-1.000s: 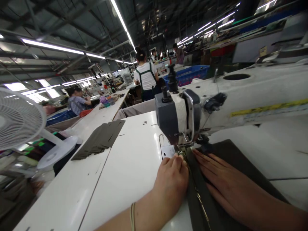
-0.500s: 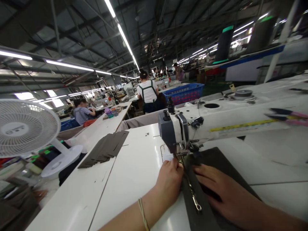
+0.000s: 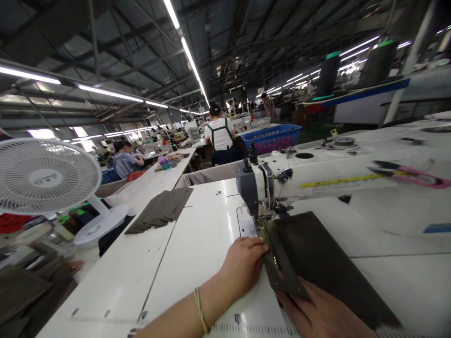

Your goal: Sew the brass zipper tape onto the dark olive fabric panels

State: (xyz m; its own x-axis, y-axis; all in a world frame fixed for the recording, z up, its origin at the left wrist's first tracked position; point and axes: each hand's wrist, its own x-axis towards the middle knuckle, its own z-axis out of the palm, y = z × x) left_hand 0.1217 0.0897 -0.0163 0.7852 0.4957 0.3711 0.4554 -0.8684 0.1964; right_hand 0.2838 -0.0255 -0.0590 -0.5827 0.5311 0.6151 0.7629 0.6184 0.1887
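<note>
A dark grey fabric piece [image 3: 317, 253] lies under the head of a white sewing machine [image 3: 255, 188]. Along a narrow grey strip [image 3: 282, 260] on its left side runs a gold zipper [image 3: 269, 239]. My left hand [image 3: 244, 263], with a band on the wrist, presses its closed fingers on the strip's left edge just in front of the needle area. Nearer to me, my right hand [image 3: 317, 310] grips the strip's near end, with some fingers hidden beneath it.
Grey fabric pieces [image 3: 160, 211] are stacked on the table at left, beside a white fan [image 3: 45, 178]. Pink-handled scissors [image 3: 412, 174] lie on the machine. A blue basket [image 3: 271, 137] and seated people are beyond.
My right hand has moved from flat on the fabric down to the strip's near end. The zipper pull no longer shows there. My left hand has shifted slightly toward me. The view has shifted a little.
</note>
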